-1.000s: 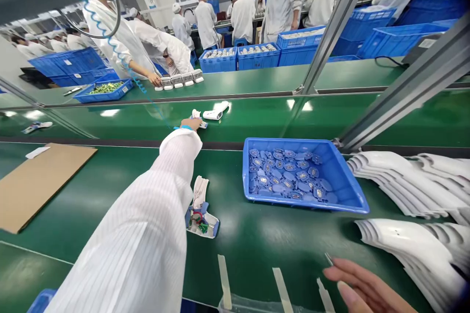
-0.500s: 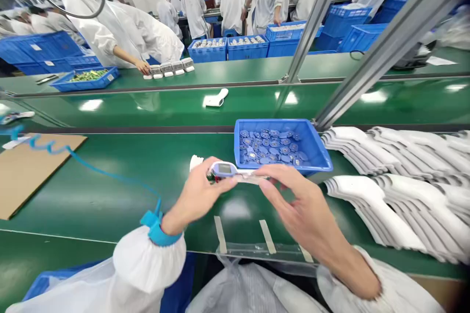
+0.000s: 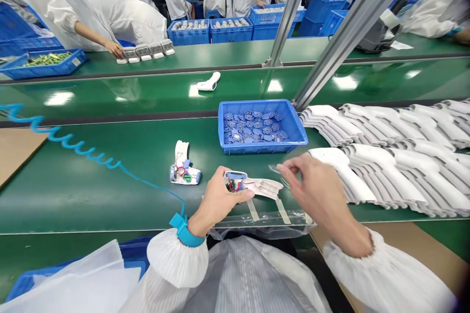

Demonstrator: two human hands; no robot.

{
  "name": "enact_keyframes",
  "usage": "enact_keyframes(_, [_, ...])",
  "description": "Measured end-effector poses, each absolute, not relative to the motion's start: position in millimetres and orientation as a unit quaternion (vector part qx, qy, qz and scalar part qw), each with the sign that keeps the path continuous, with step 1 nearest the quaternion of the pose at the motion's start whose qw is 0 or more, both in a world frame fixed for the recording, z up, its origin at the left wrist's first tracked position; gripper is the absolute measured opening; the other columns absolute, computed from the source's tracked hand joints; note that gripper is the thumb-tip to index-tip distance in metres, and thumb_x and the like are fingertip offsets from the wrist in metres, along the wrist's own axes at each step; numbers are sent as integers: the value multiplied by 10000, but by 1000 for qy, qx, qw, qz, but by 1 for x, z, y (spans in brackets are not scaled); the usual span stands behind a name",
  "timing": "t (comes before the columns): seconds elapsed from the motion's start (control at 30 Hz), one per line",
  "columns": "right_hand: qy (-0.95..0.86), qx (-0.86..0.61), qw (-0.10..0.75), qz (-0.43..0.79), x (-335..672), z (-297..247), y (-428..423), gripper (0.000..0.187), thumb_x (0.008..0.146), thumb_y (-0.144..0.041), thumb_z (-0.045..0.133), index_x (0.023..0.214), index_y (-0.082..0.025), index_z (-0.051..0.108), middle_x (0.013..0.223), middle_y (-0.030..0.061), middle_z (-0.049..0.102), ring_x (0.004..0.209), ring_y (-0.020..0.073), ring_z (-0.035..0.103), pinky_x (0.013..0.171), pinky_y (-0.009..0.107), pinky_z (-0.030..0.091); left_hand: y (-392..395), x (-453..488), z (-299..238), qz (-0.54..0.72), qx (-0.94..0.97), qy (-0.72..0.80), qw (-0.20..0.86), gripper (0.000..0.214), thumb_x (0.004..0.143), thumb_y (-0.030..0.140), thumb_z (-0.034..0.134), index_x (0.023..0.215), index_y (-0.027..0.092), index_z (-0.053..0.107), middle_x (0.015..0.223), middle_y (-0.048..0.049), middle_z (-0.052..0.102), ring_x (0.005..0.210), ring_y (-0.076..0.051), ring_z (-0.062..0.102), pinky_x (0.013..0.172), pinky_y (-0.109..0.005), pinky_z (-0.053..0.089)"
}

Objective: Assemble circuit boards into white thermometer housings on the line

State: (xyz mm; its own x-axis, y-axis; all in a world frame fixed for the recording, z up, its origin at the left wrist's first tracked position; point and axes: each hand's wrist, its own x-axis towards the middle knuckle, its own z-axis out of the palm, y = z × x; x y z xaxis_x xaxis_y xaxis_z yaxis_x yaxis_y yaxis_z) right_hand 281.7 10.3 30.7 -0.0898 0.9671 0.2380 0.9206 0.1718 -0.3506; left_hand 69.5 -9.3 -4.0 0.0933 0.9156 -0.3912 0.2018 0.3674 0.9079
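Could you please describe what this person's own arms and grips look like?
The left grip and right grip are ungloved. The left sleeve and right sleeve are white and loose, with gathered cuffs. On the left only, a bright blue wrist strap connects to a blue cord, coiled along part of its length.

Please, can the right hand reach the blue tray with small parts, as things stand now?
Probably yes: the blue tray lies just beyond the right hand, and nothing visible blocks the way, though the hand seems to hold a clear piece.
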Motion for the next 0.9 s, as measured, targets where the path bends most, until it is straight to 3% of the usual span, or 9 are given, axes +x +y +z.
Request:
enact_keyframes(0.03, [-737, -651, 173, 48, 290, 17, 7, 390, 992, -435, 451, 759, -192, 648, 720, 28, 630, 647, 180, 559, 631, 332, 297, -11, 70, -5, 316, 463, 583, 588, 482, 723, 404, 831, 993, 199, 489, 796, 25, 620, 653, -128, 559, 606, -255, 422])
enact_keyframes(0.1, [-740, -656, 145, 37, 307, -6, -3, 359, 996, -411, 413, 938, -174, 676, 767, 47, 657, 695, 209, 604, 641, 343, 318, -13, 69, -5, 319, 467, 558, 607, 384, 798, 413, 764, 976, 185, 512, 792, 20, 607, 668, -121, 567, 641, -258, 436])
enact_keyframes(0.2, [-721, -674, 159, -24, 332, -11, -17, 424, 981, -461, 455, 1238, -163, 613, 1046, 143, 688, 884, 292, 640, 671, 385, 384, -12, 64, 0, 297, 440, 527, 664, 297, 868, 413, 677, 978, 165, 557, 830, -8, 611, 681, -123, 595, 623, -254, 420])
enact_keyframes(0.3, [-637, -743, 135, -153, 362, 3, -17, 492, 936, -532, 545, 1244, -161, 644, 1198, 237, 646, 1037, 414, 593, 690, 451, 367, -9, 59, 6, 258, 396, 496, 728, 329, 863, 416, 686, 1022, 156, 563, 830, -30, 625, 678, -135, 604, 564, -243, 383])
enact_keyframes(0.37, [-617, -765, 85, -164, 380, 7, -10, 500, 946, -554, 525, 1197, -149, 676, 1121, 263, 665, 1035, 447, 578, 669, 462, 327, -9, 56, 10, 249, 405, 471, 742, 355, 867, 412, 705, 1065, 159, 555, 842, -37, 636, 738, -141, 608, 611, -244, 410])
enact_keyframes(0.5, [-643, -755, 70, -106, 400, 2, 2, 504, 971, -576, 468, 1034, -147, 726, 953, 249, 696, 921, 405, 599, 604, 429, 272, -12, 55, 10, 269, 441, 448, 730, 351, 917, 446, 658, 1125, 177, 571, 952, -55, 659, 849, -154, 624, 719, -259, 445])
enact_keyframes(0.67, [-668, -706, 163, -170, 383, 12, -9, 491, 961, -576, 508, 1132, -159, 704, 1060, 207, 717, 934, 353, 623, 631, 422, 338, -10, 54, 3, 298, 461, 457, 700, 338, 891, 440, 686, 1077, 164, 628, 883, -52, 666, 780, -159, 621, 626, -246, 402])
enact_keyframes(0.77, [-751, -615, 178, -158, 351, 29, -26, 389, 977, -525, 524, 1162, -216, 669, 1162, 137, 714, 1013, 320, 635, 763, 444, 396, -8, 52, 5, 287, 466, 447, 707, 381, 921, 495, 638, 1144, 186, 622, 982, -72, 685, 903, -188, 632, 735, -271, 455])
enact_keyframes(0.9, [-831, -513, 172, -130, 300, 39, -41, 244, 1002, -345, 557, 1201, -219, 617, 1186, 77, 722, 1080, 274, 634, 959, 481, 347, -6, 52, 8, 298, 462, 443, 708, 493, 943, 609, 533, 1201, 199, 626, 1101, -87, 663, 986, -205, 612, 837, -299, 480])
